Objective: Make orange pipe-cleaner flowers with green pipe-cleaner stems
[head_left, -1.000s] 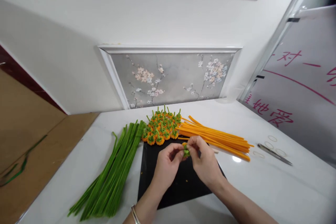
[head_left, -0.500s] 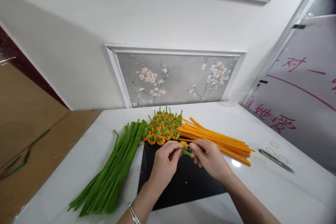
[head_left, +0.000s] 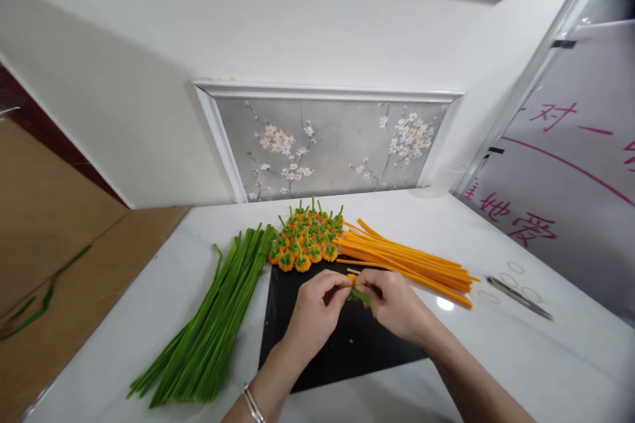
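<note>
Between my fingertips, above the black mat (head_left: pixel 342 357), is a small orange-and-green pipe-cleaner piece (head_left: pixel 360 296), mostly covered by the fingers. My left hand (head_left: pixel 313 309) pinches its left side with thumb and forefinger. From the right, my right hand (head_left: pixel 397 304) pinches the green part. A thin pale stick tip (head_left: pixel 352 271) shows just above the right fingers; what it belongs to is hidden. Right behind the hands sits a cluster of finished-looking orange pieces with green tops and stems (head_left: pixel 303 241), shaped like little pumpkins.
Green pipe cleaners (head_left: pixel 208 317) lie in a bundle at left, orange ones (head_left: pixel 411 261) at right. Tweezers or slim scissors (head_left: pixel 520 297) rest among several clear rings (head_left: pixel 510 279) on the white table (head_left: pixel 560 370). A wall stands behind; brown cardboard (head_left: pixel 59 231) is at far left.
My right hand has shifted slightly left, bringing the fingertips of both hands nearly together over the piece. The green strand that stuck out is now bent in and blurred. The view has tilted a little.
</note>
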{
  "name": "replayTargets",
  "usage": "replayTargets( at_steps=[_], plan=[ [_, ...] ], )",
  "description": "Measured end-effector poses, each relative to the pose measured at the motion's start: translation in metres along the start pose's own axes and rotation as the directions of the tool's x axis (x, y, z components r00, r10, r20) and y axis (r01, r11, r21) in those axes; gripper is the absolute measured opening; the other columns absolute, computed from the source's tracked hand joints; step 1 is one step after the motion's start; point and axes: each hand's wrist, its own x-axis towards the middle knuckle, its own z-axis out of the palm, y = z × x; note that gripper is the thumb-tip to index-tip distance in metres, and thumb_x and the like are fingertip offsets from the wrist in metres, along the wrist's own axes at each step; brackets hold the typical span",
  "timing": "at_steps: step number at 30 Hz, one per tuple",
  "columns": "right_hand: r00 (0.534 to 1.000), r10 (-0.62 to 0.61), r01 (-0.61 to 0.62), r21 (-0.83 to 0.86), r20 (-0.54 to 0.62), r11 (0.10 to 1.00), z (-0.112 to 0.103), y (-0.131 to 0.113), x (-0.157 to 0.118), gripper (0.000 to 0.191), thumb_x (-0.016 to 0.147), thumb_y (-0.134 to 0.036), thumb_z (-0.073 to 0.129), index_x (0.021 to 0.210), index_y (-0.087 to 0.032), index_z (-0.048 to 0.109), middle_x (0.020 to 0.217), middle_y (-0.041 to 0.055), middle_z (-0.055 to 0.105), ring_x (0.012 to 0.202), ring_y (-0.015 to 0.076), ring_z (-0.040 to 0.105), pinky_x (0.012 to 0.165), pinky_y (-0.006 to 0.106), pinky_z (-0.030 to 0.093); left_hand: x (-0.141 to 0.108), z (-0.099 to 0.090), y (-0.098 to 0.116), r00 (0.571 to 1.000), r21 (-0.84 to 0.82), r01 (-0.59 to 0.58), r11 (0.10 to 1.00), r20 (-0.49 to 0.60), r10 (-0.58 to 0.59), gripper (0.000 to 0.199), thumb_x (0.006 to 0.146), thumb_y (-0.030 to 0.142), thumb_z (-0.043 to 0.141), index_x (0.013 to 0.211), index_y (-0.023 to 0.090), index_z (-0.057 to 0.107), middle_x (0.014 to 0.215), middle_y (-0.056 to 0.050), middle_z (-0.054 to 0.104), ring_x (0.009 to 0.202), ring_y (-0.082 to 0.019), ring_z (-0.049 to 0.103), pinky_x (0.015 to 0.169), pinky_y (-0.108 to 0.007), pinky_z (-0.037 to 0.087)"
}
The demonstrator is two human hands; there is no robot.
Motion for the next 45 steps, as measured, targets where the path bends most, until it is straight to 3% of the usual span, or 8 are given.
replayTargets(
  at_steps=[5,15,24,28,32,37,41,45],
  plan=[
    [0.999,-0.05,0.05,-0.295,0.008,0.954,-0.002,-0.005,-0.005,0.022,0.074,-0.001,0.046,0.068,-0.019,0.057,0.065,0.0004,0.063,0.058,0.0133,0.054,0.054,0.024,0.024,0.0,0.002,0.001,0.997,-0.028,0.066,0.997,0.039,-0.065,0.016,0.088,0.018,0.052,0.084,0.017,0.067,0.081,-0.004,0.067,0.073,-0.015,0.062,0.066,-0.024,0.048],
    [1.0,0.012,-0.015,-0.271,-0.016,0.963,-0.001,-0.004,-0.003,0.021,0.077,-0.004,0.048,0.069,-0.019,0.059,0.063,0.0009,0.065,0.057,0.0144,0.058,0.053,0.023,0.029,0.001,-0.001,0.005,0.991,0.062,-0.11,0.992,0.083,0.105,0.023,0.091,0.014,0.044,0.092,0.019,0.066,0.09,-0.006,0.064,0.082,-0.016,0.06,0.074,-0.026,0.048],
    [0.952,-0.234,0.307,-0.61,0.199,0.731,-0.005,-0.004,-0.001,0.021,0.08,-0.003,0.051,0.081,-0.018,0.066,0.074,0.0069,0.067,0.071,0.0199,0.061,0.06,0.027,0.035,0.001,0.006,0.001,0.964,-0.184,0.242,0.953,0.154,-0.215,0.009,0.083,0.02,0.053,0.078,0.017,0.06,0.068,0.001,0.057,0.064,-0.013,0.053,0.06,-0.023,0.044],
    [0.942,-0.279,0.335,-0.523,0.186,0.783,-0.01,0.0,0.002,0.019,0.086,-0.008,0.051,0.08,-0.018,0.066,0.076,0.0069,0.068,0.075,0.0198,0.061,0.066,0.028,0.041,0.003,0.002,-0.006,0.955,-0.237,0.272,0.933,0.186,-0.231,0.012,0.084,0.023,0.054,0.077,0.015,0.06,0.066,0.001,0.055,0.061,-0.012,0.051,0.059,-0.022,0.045],
    [0.989,-0.135,0.124,-0.171,-0.055,0.977,-0.015,0.002,0.002,0.016,0.089,-0.017,0.049,0.094,-0.02,0.064,0.087,0.0041,0.07,0.078,0.0164,0.063,0.069,0.026,0.046,0.005,-0.005,-0.003,0.987,-0.201,0.162,0.966,0.032,-0.158,0.012,0.086,0.025,0.054,0.085,0.016,0.062,0.078,-0.002,0.062,0.069,-0.013,0.057,0.064,-0.022,0.047],
    [0.991,0.048,-0.021,0.215,-0.123,0.976,-0.011,-0.001,0.001,0.009,0.086,-0.024,0.053,0.083,-0.021,0.061,0.064,-0.0026,0.06,0.053,0.0116,0.056,0.052,0.022,0.042,0.005,-0.008,0.005,0.996,-0.082,-0.021,0.996,-0.092,0.013,0.01,0.089,0.021,0.052,0.09,0.02,0.062,0.087,-0.002,0.065,0.076,-0.013,0.061,0.069,-0.022,0.048],
    [0.991,0.041,-0.004,0.267,-0.131,0.964,-0.003,-0.007,-0.001,0.012,0.086,-0.026,0.053,0.079,-0.02,0.06,0.061,-0.0027,0.058,0.049,0.0105,0.052,0.049,0.021,0.04,0.005,-0.008,0.009,0.977,0.042,-0.168,0.985,-0.122,0.172,0.014,0.089,0.014,0.05,0.09,0.021,0.063,0.094,-0.004,0.065,0.089,-0.015,0.062,0.08,-0.025,0.048],
    [0.969,-0.08,0.109,0.115,-0.233,0.987,-0.003,-0.01,-0.003,0.013,0.087,-0.02,0.051,0.078,-0.019,0.061,0.068,0.0006,0.06,0.059,0.013,0.055,0.057,0.023,0.043,0.003,-0.009,0.013,0.979,0.078,-0.178,0.981,-0.083,0.184,0.016,0.089,0.013,0.049,0.09,0.021,0.063,0.094,-0.005,0.065,0.089,-0.016,0.062,0.079,-0.024,0.048]
  ],
)
